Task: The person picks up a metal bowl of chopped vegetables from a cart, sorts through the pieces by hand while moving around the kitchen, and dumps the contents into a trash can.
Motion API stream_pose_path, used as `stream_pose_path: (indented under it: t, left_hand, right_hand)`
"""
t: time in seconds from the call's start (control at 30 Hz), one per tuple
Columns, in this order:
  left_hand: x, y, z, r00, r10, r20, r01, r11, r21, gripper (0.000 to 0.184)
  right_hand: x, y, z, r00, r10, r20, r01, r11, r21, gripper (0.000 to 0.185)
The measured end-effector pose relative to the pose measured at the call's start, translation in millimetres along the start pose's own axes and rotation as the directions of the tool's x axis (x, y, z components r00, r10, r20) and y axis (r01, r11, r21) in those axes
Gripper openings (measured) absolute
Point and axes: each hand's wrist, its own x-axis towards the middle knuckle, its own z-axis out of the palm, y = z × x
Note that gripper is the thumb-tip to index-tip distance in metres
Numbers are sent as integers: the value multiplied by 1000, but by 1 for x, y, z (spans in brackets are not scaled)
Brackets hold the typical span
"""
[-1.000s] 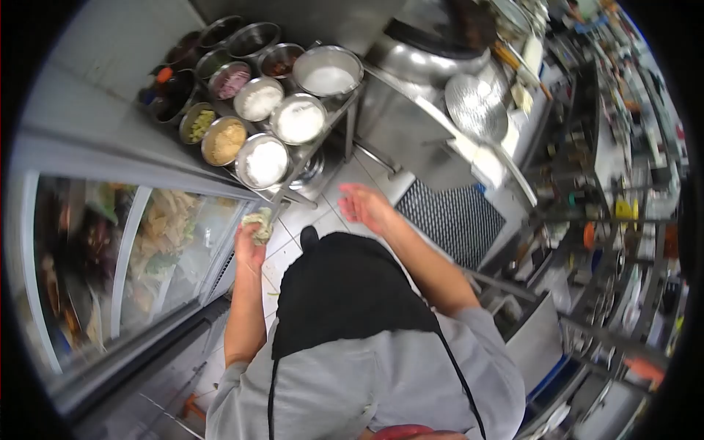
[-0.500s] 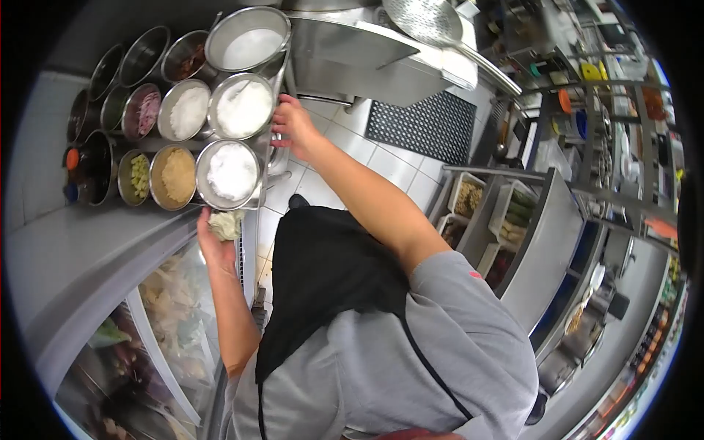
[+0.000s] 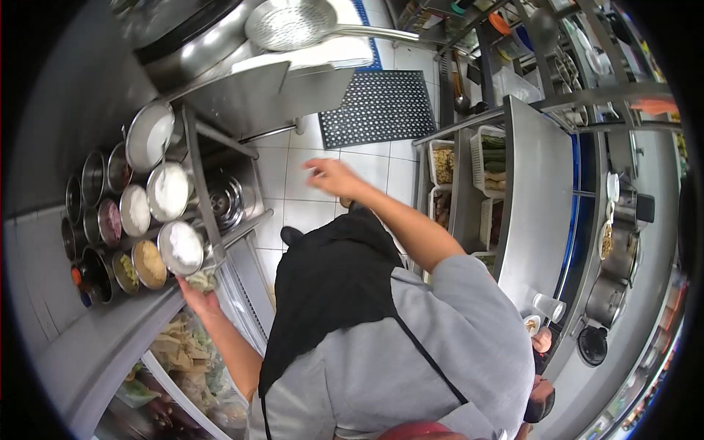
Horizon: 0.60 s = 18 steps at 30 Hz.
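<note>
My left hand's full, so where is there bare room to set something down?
The steel counter is bare between the baskets and the blue strip; a cup sits near its end. To pass a hand, open space lies between the rack and your right hand. Bowls crowd the rack beside your left hand.

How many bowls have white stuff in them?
4: in the picture, the high bowl at the top, the middle bowl below it, the smaller bowl left of that, and the near bowl by the left hand. Some farther back may be hidden.
</note>
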Motion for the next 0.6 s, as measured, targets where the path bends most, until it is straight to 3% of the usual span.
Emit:
stream_pose_path:
  t: [0.03,0.07,0.1,0.13,0.17,0.2,0.23,0.3,0.33,0.43,0.57,0.6]
  left_hand:
    - [-2,1,2,1000,6,-10,-6,1000,6,61]
    - [-14,6,16,998,-3,-58,1,999,-36,57]
    - [4,2,2,1000,17,13,-16,999,-51,55]
    - [12,1,-2,1000,18,24,-16,999,-44,55]
    - [13,2,-4,999,18,27,-18,999,-35,54]
    - [12,3,-8,1000,7,12,-7,999,-35,54]
    - [14,4,-8,1000,0,2,0,999,-38,53]
    - [11,7,-2,1000,9,-28,-10,1000,-25,51]
    - [3,8,6,998,12,-60,-13,1000,-24,51]
    - [-3,7,14,992,6,-125,-8,1000,-15,51]
    - [33,3,-31,991,10,-131,-9,1000,11,53]
    - [20,3,-15,986,19,-167,-16,1000,20,54]
  right_hand:
    - [-16,19,-44,993,48,-107,-58,994,-90,46]
    - [-33,45,-88,959,-45,-279,-29,966,-255,43]
    - [-49,70,-136,920,-120,-374,-64,893,-445,38]
    - [-68,75,-186,888,-65,-456,-269,729,-629,32]
    - [-93,78,-226,826,-191,-531,-376,516,-770,28]
    - [-111,78,-267,820,-102,-563,-486,394,-780,26]
    - [-128,97,-297,776,-170,-607,-560,256,-788,25]
    - [-157,121,-347,739,-182,-649,-635,136,-761,27]
    - [-169,131,-364,734,-84,-674,-665,116,-738,39]
    - [-193,173,-391,752,-10,-659,-642,216,-736,59]
    - [-212,182,-383,737,-38,-675,-621,356,-698,77]
    - [-211,179,-384,728,-48,-684,-623,371,-689,79]
